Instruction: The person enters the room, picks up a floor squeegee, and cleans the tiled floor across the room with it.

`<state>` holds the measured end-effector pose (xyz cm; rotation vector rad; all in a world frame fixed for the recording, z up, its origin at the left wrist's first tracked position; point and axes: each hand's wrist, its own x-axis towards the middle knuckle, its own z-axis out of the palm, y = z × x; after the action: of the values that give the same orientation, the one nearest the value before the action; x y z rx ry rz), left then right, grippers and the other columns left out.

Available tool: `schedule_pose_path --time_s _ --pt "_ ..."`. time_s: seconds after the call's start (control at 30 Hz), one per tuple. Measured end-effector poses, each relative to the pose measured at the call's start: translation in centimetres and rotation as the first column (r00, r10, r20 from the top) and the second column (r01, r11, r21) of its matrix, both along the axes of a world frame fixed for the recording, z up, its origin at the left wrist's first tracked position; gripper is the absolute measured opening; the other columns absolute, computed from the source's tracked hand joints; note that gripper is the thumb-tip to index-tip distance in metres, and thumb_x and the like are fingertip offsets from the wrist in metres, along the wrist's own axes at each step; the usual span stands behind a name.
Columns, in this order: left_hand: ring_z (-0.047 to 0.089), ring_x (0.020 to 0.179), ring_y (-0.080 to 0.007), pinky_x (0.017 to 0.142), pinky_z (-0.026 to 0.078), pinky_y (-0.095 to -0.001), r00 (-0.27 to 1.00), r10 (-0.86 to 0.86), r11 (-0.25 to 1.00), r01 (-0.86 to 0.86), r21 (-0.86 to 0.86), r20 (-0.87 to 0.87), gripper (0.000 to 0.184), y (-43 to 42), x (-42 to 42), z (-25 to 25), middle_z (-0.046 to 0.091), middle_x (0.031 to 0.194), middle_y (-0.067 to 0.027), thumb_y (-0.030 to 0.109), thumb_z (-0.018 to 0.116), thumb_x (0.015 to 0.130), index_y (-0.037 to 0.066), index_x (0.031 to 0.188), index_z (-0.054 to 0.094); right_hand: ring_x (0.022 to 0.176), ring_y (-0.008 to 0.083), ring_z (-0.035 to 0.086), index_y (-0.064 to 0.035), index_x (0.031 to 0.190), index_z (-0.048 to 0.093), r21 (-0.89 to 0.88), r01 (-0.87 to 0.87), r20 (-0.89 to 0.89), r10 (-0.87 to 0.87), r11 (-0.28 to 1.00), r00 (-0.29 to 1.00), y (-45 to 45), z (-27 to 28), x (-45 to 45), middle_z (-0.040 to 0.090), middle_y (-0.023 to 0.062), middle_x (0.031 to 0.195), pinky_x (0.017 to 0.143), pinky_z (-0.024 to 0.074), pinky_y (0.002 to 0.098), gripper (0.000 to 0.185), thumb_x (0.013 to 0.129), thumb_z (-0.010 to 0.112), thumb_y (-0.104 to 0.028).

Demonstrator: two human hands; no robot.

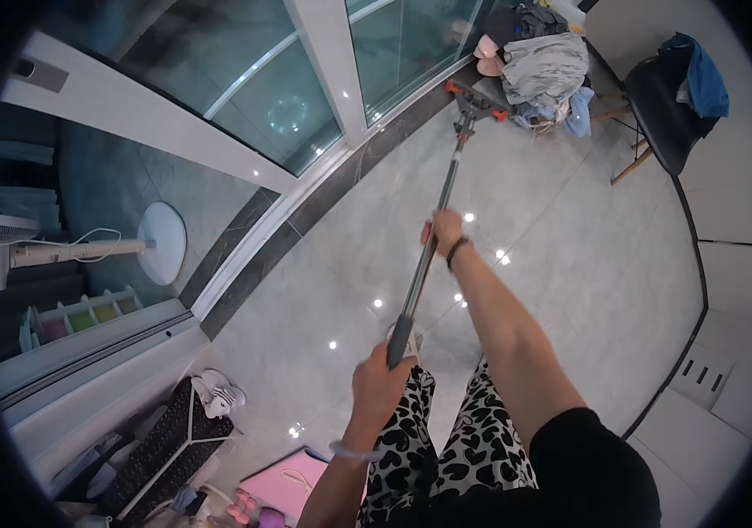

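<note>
A long grey pole [422, 267] slants from near my body up to a mop-like head [476, 107] with orange-red clips, which lies on the floor beside the dark sill of the glass door. My left hand [379, 385] is closed around the dark grip at the pole's lower end. Farther up, my right hand [444, 231] wraps round the middle of the pole. A pile of clothes [545, 70] is right next to the mop head, on its right.
A black chair [671, 110] with a blue garment stands at the upper right. Glass door panels [275, 97] run along the upper left, with a white fan [77, 253] beyond the opening. Shoes [217, 393], a black rack [160, 449] and a pink board [283, 484] lie lower left.
</note>
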<state>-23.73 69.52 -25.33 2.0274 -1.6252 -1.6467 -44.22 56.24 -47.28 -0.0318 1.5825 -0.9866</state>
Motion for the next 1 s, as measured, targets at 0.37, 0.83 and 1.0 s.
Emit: schedule_pose_path --time_s 0.37,0.83,1.0 --pt "0.054 0.076 -0.0352 0.063 0.041 -0.0398 0.918 -0.173 0.839 -0.052 0.541 0.356 0.034 18.3 12.4 16.4 0.055 0.083 -0.0224 0.022 0.055 0.070 0.004 0.099 0.050 0.057 0.0259 0.056 -0.0062 0.093 0.019 0.220 -0.504 0.618 0.280 0.835 0.735 30.0 14.3 27.9 0.043 0.0143 0.077 0.041 0.0490 0.0376 0.031 0.079 0.045 -0.011" --pt "0.056 0.067 -0.0359 0.058 0.043 -0.0407 0.816 -0.507 0.849 0.415 0.328 0.279 0.029 17.8 11.7 11.2 0.055 0.064 -0.0219 0.017 0.056 0.062 -0.001 0.083 0.049 0.048 0.0249 0.055 0.0017 0.066 0.051 -0.024 -0.020 0.145 0.024 1.000 0.989 27.2 10.1 12.2 0.053 0.0129 0.056 0.039 0.0447 0.0352 0.018 0.072 0.041 -0.011" --pt "0.051 0.075 -0.0412 0.069 0.040 -0.0457 0.727 -0.673 0.737 0.674 0.048 0.137 0.026 11.6 0.5 6.2 0.053 0.074 -0.0276 0.014 0.049 0.065 -0.004 0.084 0.047 0.038 0.0264 0.048 -0.0022 0.049 0.045 0.063 -0.023 -0.284 0.040 0.998 0.958 25.2 3.2 -1.5 0.044 0.0152 0.045 0.032 0.0385 0.0364 0.028 0.072 0.037 -0.016"
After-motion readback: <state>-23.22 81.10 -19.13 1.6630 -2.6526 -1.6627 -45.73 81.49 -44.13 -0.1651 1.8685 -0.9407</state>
